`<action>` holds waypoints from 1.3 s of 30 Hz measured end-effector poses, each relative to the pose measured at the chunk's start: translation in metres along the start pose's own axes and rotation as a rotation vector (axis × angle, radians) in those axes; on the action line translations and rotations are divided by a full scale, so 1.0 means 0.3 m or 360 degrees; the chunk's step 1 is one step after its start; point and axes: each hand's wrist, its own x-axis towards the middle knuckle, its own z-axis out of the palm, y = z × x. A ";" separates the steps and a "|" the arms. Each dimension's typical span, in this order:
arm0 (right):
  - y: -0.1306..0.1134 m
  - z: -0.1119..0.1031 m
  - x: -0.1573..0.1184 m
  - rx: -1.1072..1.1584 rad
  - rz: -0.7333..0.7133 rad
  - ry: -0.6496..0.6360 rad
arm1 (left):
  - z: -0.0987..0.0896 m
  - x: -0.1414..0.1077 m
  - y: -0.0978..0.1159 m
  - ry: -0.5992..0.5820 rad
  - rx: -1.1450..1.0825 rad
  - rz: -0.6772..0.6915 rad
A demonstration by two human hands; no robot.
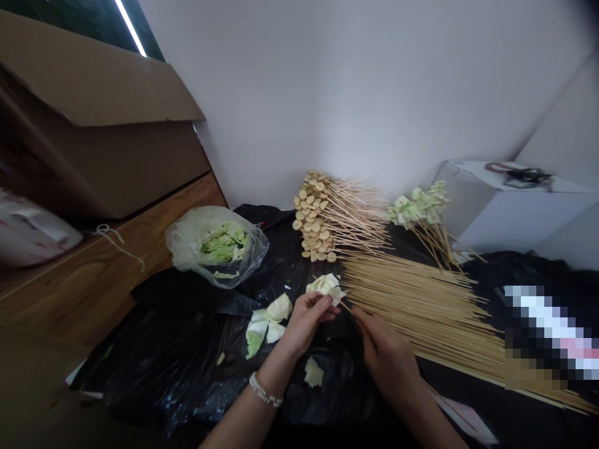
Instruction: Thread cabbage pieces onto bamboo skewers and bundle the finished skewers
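Observation:
Pale cabbage pieces (326, 286) sit bunched on a wooden skewer (346, 306) in front of me. My left hand (309, 315), with a beaded bracelet at its wrist, pinches the cabbage from below. Farther down the stick, my right hand (386, 346) is closed round the skewer. Several loose cabbage leaves (267, 324) lie left of my left hand on black plastic sheeting (187, 349). A smaller cabbage scrap (313, 372) rests between my forearms. Bare skewers (421, 299) spread in a wide layer beside and beyond my right hand.
A clear plastic bag (187, 240) holds shredded-looking cabbage. Skewers tipped with round pale slices (311, 218) are stacked by the wall, with finished-looking cabbage skewers (418, 206) to their right. A cardboard box (107, 149) stands left; a white box (505, 206) stands right.

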 end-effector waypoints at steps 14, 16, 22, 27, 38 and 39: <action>-0.047 0.022 -0.032 -0.0066 0.0050 -0.0042 | -0.007 0.010 0.002 0.0134 -0.0077 -0.0048; -0.050 0.027 -0.028 -0.0011 0.0064 -0.0037 | -0.008 0.010 0.002 0.0117 -0.0098 -0.0057; -0.059 0.028 0.001 0.0360 0.0186 0.0020 | -0.006 0.009 0.004 0.0127 -0.0093 -0.0043; -0.075 0.031 0.024 0.0405 0.0220 -0.0016 | 0.001 0.010 0.000 0.0145 -0.0114 -0.0068; -0.035 -0.024 -0.055 0.0417 0.0235 -0.0210 | -0.026 0.031 0.007 0.0219 -0.0275 0.0110; -0.023 -0.045 -0.075 0.0466 0.0241 -0.0258 | -0.030 0.033 0.006 0.0226 -0.0297 0.0120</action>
